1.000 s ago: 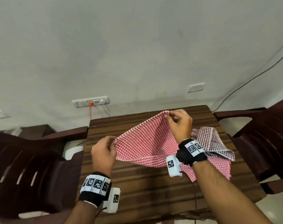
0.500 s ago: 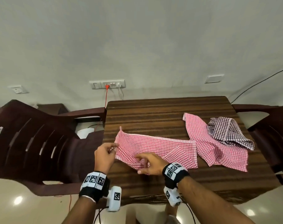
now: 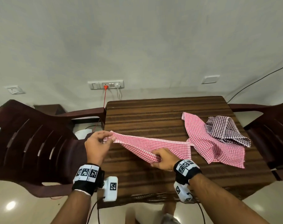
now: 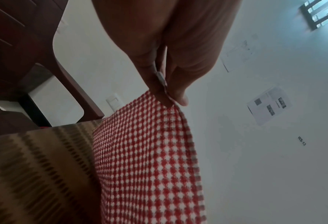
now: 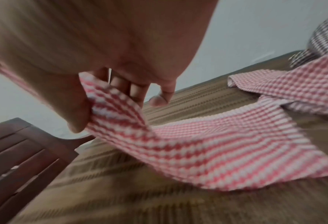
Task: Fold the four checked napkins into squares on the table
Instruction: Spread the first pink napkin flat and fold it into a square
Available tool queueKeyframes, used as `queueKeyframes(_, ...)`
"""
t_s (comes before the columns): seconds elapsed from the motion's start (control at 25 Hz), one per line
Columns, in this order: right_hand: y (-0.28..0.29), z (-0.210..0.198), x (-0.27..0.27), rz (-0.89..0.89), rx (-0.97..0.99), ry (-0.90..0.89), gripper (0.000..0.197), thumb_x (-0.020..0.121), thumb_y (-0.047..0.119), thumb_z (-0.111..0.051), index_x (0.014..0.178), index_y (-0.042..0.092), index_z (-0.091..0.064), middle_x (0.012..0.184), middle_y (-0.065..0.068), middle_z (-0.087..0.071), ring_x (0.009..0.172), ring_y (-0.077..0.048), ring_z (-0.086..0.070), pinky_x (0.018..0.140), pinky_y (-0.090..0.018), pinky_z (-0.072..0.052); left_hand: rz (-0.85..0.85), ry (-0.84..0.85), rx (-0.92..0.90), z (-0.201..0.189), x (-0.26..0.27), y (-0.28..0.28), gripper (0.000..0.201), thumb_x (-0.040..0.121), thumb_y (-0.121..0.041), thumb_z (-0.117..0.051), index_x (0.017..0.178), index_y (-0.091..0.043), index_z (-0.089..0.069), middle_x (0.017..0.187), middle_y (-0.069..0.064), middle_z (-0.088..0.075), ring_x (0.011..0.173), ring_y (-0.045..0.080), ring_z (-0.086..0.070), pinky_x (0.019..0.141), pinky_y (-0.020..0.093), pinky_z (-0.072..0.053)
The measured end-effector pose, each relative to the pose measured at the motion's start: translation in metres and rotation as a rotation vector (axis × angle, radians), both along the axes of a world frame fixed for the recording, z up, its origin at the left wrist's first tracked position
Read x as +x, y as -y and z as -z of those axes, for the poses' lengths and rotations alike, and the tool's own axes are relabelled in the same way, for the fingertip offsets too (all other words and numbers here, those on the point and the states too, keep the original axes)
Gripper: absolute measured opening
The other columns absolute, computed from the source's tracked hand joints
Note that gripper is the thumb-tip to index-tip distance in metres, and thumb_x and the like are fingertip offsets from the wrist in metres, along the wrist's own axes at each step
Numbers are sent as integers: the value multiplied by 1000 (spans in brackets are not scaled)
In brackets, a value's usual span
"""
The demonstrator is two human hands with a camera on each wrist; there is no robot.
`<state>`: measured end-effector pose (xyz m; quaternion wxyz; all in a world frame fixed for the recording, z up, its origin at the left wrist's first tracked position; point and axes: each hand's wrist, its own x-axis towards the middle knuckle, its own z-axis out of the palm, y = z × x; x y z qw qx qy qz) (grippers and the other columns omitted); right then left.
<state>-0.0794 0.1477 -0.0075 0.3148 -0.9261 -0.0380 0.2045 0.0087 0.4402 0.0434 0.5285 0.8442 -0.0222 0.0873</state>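
Left to right: a dark chair [image 3: 32, 143] stands beside the table [image 3: 153, 117]. The left hand [image 3: 97, 145] pinches the left end of the red napkin [image 3: 147, 143], raised just off the tabletop. The napkin's long axis runs left to right, its right end lying on the table. The right hand [image 3: 163, 160] grips the near edge at mid-length, knuckles up. Farther right lie a second red napkin [image 3: 207, 143] and a dark checked napkin [image 3: 225, 130], unfolded.
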Motion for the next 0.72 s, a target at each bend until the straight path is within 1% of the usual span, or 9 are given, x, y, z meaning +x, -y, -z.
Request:
queueKeyframes(0.08,33,-5,-5,9,-100,-6,14,81,39,-77,80,29,-68,75,12,-66,70,-3,-58,64,-30,-50,3,-9,2,-9,6,-9,32,65,-12,-92,93,-20,-79,100,-4,-73,96,10,-68,86,28,-54)
queueKeyframes(0.12,49,-9,-6,24,-153,-5,18,82,40,-77,73,31,-64,68,14,-60,64,-1,-53,59,-26,-43,11,-21,7,-14,9,-11,37,63,-10,-93,97,-17,-79,103,-3,-72,98,9,-67,86,27,-53)
queueKeyframes(0.16,66,-15,-7,46,-201,-4,18,83,40,-77,73,31,-65,67,15,-58,62,-1,-50,57,-24,-38,18,-31,20,-19,12,-12,40,63,-5,-92,100,-15,-79,106,-3,-70,99,10,-66,86,27,-53)
queueKeyframes(0.2,81,-21,-7,76,-246,15,13,84,41,-76,81,29,-72,71,15,-63,66,-1,-53,60,-23,-39,20,-28,55,-22,16,-12,40,65,-2,-90,102,-13,-78,109,-2,-68,100,11,-65,87,28,-54)
queueKeyframes(0.28,109,-32,-6,137,-347,60,20,85,40,-76,100,26,-77,88,10,-74,80,-10,-65,70,-27,-45,12,-11,146,-24,24,-8,36,69,2,-86,102,-11,-78,110,-2,-67,103,14,-64,90,33,-56)
queueKeyframes(0.32,122,-38,-2,172,-388,85,21,86,39,-75,102,25,-78,92,6,-75,85,-14,-67,74,-27,-46,5,-13,177,-22,30,-6,35,70,2,-86,101,-11,-78,109,-2,-67,103,16,-64,92,36,-56)
queueKeyframes(0.48,158,-72,24,353,-450,241,14,88,33,-76,99,25,-79,94,1,-77,85,-19,-69,81,-34,-56,-16,39,240,-22,58,-5,30,73,5,-82,100,-10,-78,107,2,-70,102,20,-67,95,40,-56)
queueKeyframes(0.6,166,-96,49,441,-460,389,13,89,21,-73,100,24,-79,97,-5,-78,87,-29,-71,80,-38,-57,-63,144,251,-34,84,6,18,80,3,-75,95,-6,-78,98,6,-73,92,21,-68,90,35,-56)
queueKeyframes(0.72,169,-120,72,553,-376,561,15,88,12,-69,96,19,-79,92,-10,-77,86,-35,-71,78,-40,-58,-96,178,233,-48,114,18,19,83,3,-68,96,-6,-78,99,9,-73,92,23,-69,91,33,-54)
